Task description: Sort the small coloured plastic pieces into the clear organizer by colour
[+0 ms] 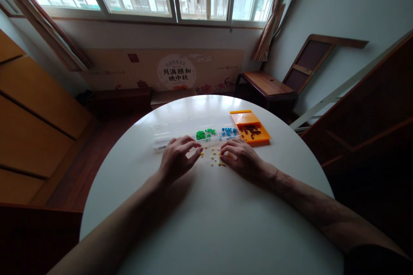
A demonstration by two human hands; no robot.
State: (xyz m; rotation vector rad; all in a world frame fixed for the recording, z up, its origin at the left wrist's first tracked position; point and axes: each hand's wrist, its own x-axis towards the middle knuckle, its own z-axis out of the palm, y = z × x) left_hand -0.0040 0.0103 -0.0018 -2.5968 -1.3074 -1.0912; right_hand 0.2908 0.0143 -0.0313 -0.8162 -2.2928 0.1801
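The small yellow pieces point(213, 152) lie loose on the white tabletop point(222, 223), scattered between the left hand point(178, 160) and the right hand point(241, 157), on the near side of the clear tray point(218, 135). The left hand comes in from the left of the scatter, thumb and forefinger curved toward each other around a hollow; their tips are close together, and I cannot tell whether that grip holds anything. One yellow piece sits right beside the thumb tip, while most of the others lie farther to the right, toward the other hand. The right hand reaches in at the right edge of the scatter, thumb and forefinger bent into a loop, with a few pieces close to their tips; whether this grip is closed on one of them I cannot tell either. A few more, some of a darker tint, lie just below the right thumb on the person's side.

Beyond the fingers, the tray carries green pieces point(200, 135) in one compartment, near the left fingertips, and blue pieces point(225, 132) in the next, past the right hand. By the tray's right end sits an orange box point(263, 139) with dark pieces point(251, 130) in it. Past the tabletop's far edge, a wooden chair point(269, 82) stands to the right
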